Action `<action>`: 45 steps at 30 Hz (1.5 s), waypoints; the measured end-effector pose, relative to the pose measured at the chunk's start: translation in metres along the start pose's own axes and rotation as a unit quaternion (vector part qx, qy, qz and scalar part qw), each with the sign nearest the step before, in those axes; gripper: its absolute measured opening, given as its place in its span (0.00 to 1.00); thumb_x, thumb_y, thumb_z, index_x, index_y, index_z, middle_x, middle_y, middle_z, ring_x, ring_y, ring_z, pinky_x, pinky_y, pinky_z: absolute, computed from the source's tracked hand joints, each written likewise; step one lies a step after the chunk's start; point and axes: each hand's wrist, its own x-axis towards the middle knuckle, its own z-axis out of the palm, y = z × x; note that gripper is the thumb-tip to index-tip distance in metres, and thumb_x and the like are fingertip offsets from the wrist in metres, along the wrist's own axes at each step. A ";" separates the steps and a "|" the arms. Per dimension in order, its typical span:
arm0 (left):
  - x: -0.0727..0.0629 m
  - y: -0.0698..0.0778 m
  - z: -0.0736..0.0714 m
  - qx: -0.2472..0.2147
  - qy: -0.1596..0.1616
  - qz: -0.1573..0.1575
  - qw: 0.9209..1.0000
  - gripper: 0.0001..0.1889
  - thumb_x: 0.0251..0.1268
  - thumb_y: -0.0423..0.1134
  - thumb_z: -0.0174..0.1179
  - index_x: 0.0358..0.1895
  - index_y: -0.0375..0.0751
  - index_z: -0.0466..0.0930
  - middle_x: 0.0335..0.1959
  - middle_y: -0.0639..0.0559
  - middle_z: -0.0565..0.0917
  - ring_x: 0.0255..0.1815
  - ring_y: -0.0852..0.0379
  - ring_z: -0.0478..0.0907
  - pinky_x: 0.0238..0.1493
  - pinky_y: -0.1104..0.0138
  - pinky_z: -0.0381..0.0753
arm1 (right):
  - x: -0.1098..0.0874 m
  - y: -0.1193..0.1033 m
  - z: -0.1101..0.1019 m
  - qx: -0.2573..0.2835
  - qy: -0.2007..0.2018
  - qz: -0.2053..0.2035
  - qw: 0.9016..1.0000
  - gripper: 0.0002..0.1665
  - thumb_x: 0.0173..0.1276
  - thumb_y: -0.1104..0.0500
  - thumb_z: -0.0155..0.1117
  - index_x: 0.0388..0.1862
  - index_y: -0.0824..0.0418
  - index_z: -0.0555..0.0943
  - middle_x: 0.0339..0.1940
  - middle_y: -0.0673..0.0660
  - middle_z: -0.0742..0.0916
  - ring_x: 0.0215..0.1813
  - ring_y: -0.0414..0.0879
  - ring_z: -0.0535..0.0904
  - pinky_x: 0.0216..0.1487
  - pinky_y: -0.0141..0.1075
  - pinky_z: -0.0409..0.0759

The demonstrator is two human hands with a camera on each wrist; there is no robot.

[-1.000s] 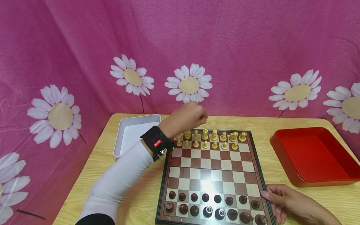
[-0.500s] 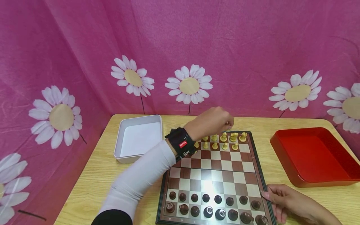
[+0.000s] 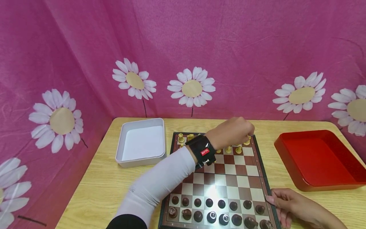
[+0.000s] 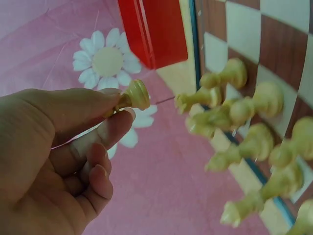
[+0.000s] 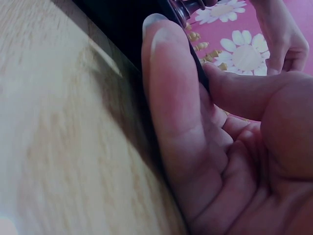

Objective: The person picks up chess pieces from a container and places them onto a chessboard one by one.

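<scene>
High over the far right corner of the chessboard point(image 3: 243, 181), my left hand point(image 3: 232, 131) pinches a cream pawn point(image 4: 135, 95) between thumb and index finger, its base pointing outward. Cream chess pieces point(image 4: 266, 100) stand in two rows on the board's far side, partly hidden in the head view by the left hand and wrist. Two rows of dark brown chess pieces point(image 3: 211, 216) stand on the near side. At the near right edge of the board, my right hand point(image 3: 291, 203) grips the frame, thumb point(image 5: 239, 90) on top and fingers point(image 5: 173, 93) against its side and underneath.
A white tray point(image 3: 121, 152) stands on the wooden table point(image 3: 94, 190) left of the board, and a red tray point(image 3: 291, 165) on the right. Pink cloth point(image 3: 228, 41) printed with daisies hangs behind and to the left of the table.
My left hand has moved rightward along the far row, from the board's far left to its far right corner, uncovering the white tray. The right hand has stayed at the board's edge.
</scene>
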 end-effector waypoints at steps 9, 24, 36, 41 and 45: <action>0.011 0.011 0.025 0.031 -0.009 0.002 0.999 0.16 0.72 0.30 0.55 0.23 0.51 0.74 0.21 0.61 0.65 0.26 0.66 0.62 0.28 0.76 0.60 | 0.000 0.000 0.001 0.000 -0.001 0.000 1.000 0.17 0.87 0.56 0.43 0.48 0.63 0.78 0.30 0.52 0.90 0.28 0.40 0.87 0.32 0.29 0.85; 0.009 0.010 0.057 0.073 -0.013 -0.012 0.997 0.13 0.75 0.29 0.53 0.34 0.50 0.83 0.25 0.62 0.75 0.28 0.68 0.67 0.29 0.76 0.67 | 0.003 -0.002 0.001 0.010 -0.008 0.011 1.000 0.17 0.87 0.55 0.43 0.51 0.63 0.78 0.31 0.53 0.90 0.29 0.40 0.88 0.34 0.30 0.86; 0.011 0.010 0.061 0.086 -0.002 -0.005 0.996 0.13 0.75 0.28 0.55 0.40 0.48 0.87 0.28 0.61 0.81 0.29 0.68 0.71 0.29 0.76 0.68 | 0.004 -0.004 0.001 -0.001 -0.005 0.003 1.000 0.17 0.87 0.56 0.42 0.47 0.62 0.78 0.30 0.52 0.89 0.28 0.40 0.87 0.32 0.30 0.86; 0.012 0.009 0.061 0.092 0.000 -0.008 0.996 0.13 0.75 0.29 0.55 0.39 0.49 0.87 0.28 0.61 0.81 0.29 0.68 0.70 0.29 0.76 0.67 | 0.005 -0.004 0.001 -0.001 -0.007 0.002 1.000 0.17 0.87 0.56 0.42 0.48 0.63 0.77 0.30 0.53 0.89 0.28 0.40 0.87 0.32 0.30 0.86; 0.012 0.010 0.062 0.101 0.000 -0.010 0.995 0.14 0.76 0.29 0.53 0.39 0.49 0.87 0.29 0.61 0.83 0.30 0.68 0.73 0.30 0.76 0.68 | 0.004 -0.004 0.001 -0.006 -0.003 0.002 1.000 0.17 0.87 0.56 0.42 0.45 0.62 0.77 0.29 0.52 0.89 0.27 0.40 0.87 0.32 0.30 0.86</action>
